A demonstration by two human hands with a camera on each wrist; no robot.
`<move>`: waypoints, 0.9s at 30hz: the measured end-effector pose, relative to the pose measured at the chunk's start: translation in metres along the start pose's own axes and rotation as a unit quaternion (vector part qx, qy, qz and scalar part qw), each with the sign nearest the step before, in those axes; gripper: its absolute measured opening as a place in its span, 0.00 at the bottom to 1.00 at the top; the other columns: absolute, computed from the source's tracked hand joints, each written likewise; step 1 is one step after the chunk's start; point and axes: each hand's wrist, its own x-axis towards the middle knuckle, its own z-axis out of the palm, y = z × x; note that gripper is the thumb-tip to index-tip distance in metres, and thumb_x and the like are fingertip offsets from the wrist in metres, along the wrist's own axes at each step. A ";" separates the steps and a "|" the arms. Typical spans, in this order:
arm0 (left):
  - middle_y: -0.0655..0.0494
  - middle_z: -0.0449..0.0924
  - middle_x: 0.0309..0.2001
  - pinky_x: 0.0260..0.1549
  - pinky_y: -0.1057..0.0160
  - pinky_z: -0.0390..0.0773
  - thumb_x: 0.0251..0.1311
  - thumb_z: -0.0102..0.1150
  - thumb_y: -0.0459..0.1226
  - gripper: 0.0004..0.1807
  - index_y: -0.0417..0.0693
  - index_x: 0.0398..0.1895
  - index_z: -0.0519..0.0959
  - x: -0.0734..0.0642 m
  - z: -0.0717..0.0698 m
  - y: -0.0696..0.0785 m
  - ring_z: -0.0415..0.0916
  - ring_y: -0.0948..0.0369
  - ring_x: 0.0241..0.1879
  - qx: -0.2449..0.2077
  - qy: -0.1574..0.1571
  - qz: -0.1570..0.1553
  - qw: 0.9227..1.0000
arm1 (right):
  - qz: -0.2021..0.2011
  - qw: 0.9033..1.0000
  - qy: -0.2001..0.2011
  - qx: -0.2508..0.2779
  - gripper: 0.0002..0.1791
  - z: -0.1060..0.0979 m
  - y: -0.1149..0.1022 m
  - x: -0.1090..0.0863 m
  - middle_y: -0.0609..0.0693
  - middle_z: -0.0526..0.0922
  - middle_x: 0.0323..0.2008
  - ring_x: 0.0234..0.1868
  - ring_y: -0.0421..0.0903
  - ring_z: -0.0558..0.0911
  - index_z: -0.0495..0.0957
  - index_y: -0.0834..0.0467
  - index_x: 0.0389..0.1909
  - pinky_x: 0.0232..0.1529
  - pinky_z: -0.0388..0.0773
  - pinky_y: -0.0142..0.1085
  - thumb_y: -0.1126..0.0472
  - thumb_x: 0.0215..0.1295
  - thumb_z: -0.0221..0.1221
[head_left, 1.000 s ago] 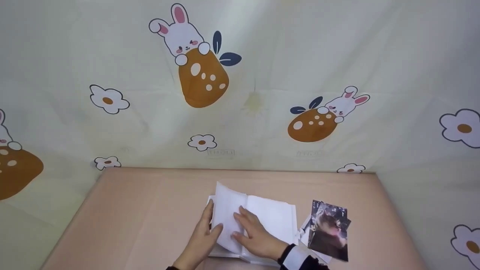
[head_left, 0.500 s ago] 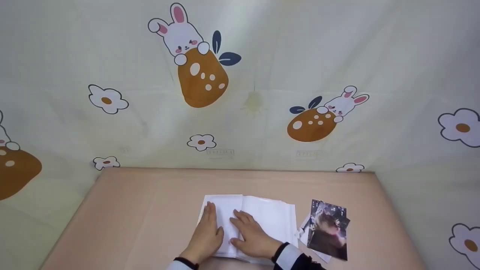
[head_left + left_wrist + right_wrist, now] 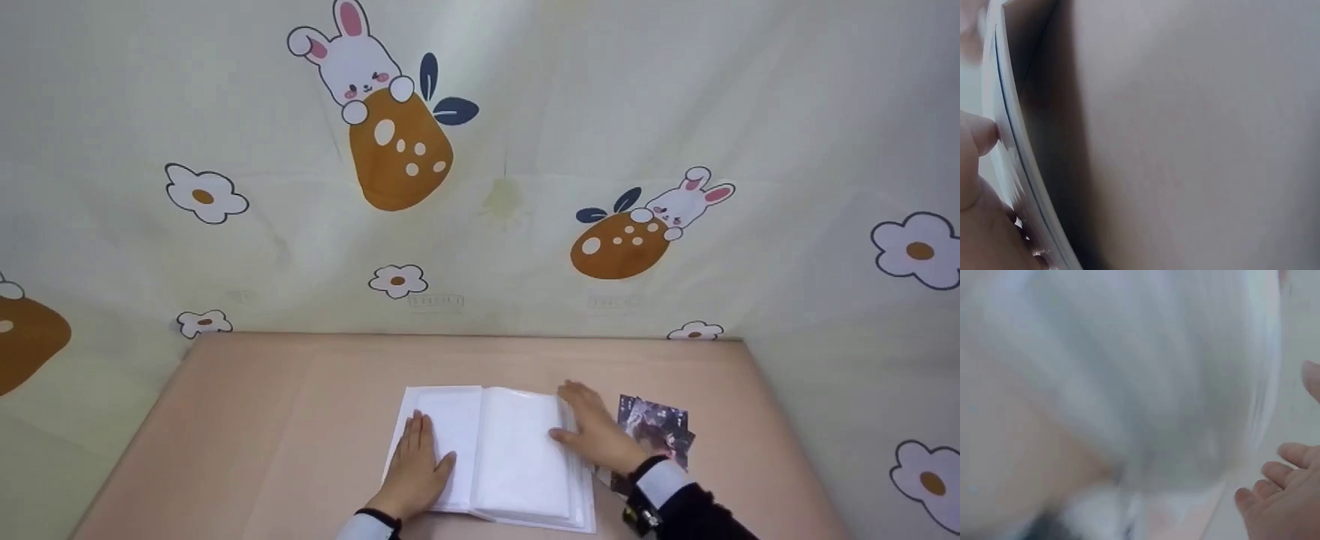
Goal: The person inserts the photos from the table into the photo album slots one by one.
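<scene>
An open photo album (image 3: pixel 517 457) with white, sleeve-like pages lies on the table in the head view. My left hand (image 3: pixel 416 469) rests flat on its left page, fingers extended and thumb apart. At the outer edge of the right page is my right hand (image 3: pixel 596 431), fingers extended; whether it touches the page is unclear. In the left wrist view the left hand (image 3: pixel 982 214) lies along the album's edge (image 3: pixel 1027 163). Blurred pages (image 3: pixel 1185 382) fill much of the right wrist view, with the right hand (image 3: pixel 1286 495) at lower right.
Several overlapping photo prints (image 3: pixel 660 427) lie right of the album, partly covered by the right forearm. The pinkish table (image 3: pixel 262 427) ends at a curtain-like backdrop (image 3: pixel 510 247) printed with rabbits and flowers.
A lifted page has come down flat onto the left side. My left hand has pressed down on it. My right hand has moved from the middle to the album's right edge.
</scene>
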 end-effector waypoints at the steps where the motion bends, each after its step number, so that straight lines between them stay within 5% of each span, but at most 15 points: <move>1: 0.27 0.38 0.67 0.61 0.40 0.40 0.63 0.48 0.43 0.40 0.21 0.64 0.46 0.001 0.000 0.000 0.36 0.37 0.66 0.000 0.004 -0.004 1.000 | 0.027 1.000 0.007 -0.010 0.42 -0.010 0.012 -0.003 0.69 0.52 0.65 0.66 0.64 0.50 0.54 0.70 0.65 0.63 0.47 0.56 0.53 0.56 0.61; 6: 0.27 0.42 0.66 0.61 0.40 0.43 0.61 0.50 0.43 0.40 0.22 0.64 0.48 0.003 0.002 0.001 0.39 0.36 0.66 0.003 0.025 -0.013 1.000 | 0.117 0.990 0.038 -0.072 0.45 -0.054 0.068 -0.023 0.75 0.58 0.59 0.61 0.71 0.53 0.56 0.76 0.60 0.59 0.51 0.60 0.51 0.51 0.65; 11: 0.26 0.45 0.65 0.61 0.41 0.44 0.61 0.51 0.43 0.39 0.21 0.63 0.49 0.005 0.002 0.002 0.40 0.36 0.65 0.008 0.032 -0.015 0.999 | 0.172 0.977 0.063 -0.108 0.41 -0.075 0.098 -0.042 0.73 0.66 0.47 0.51 0.70 0.62 0.64 0.75 0.47 0.51 0.60 0.59 0.45 0.48 0.65; 19: 0.23 0.43 0.64 0.61 0.41 0.43 0.62 0.50 0.44 0.37 0.18 0.60 0.53 0.014 0.005 0.001 0.39 0.34 0.65 0.021 0.055 -0.023 0.998 | 0.192 0.968 0.103 -0.120 0.35 -0.073 0.105 -0.048 0.66 0.65 0.36 0.40 0.62 0.64 0.63 0.71 0.36 0.39 0.64 0.52 0.50 0.40 0.71; 27: 0.26 0.43 0.66 0.61 0.41 0.42 0.64 0.47 0.45 0.40 0.21 0.64 0.46 0.017 0.010 0.004 0.39 0.37 0.66 0.024 0.071 -0.040 0.996 | 0.186 0.966 0.124 -0.131 0.21 -0.079 0.095 -0.039 0.59 0.69 0.29 0.34 0.56 0.68 0.67 0.67 0.29 0.33 0.67 0.46 0.60 0.45 0.68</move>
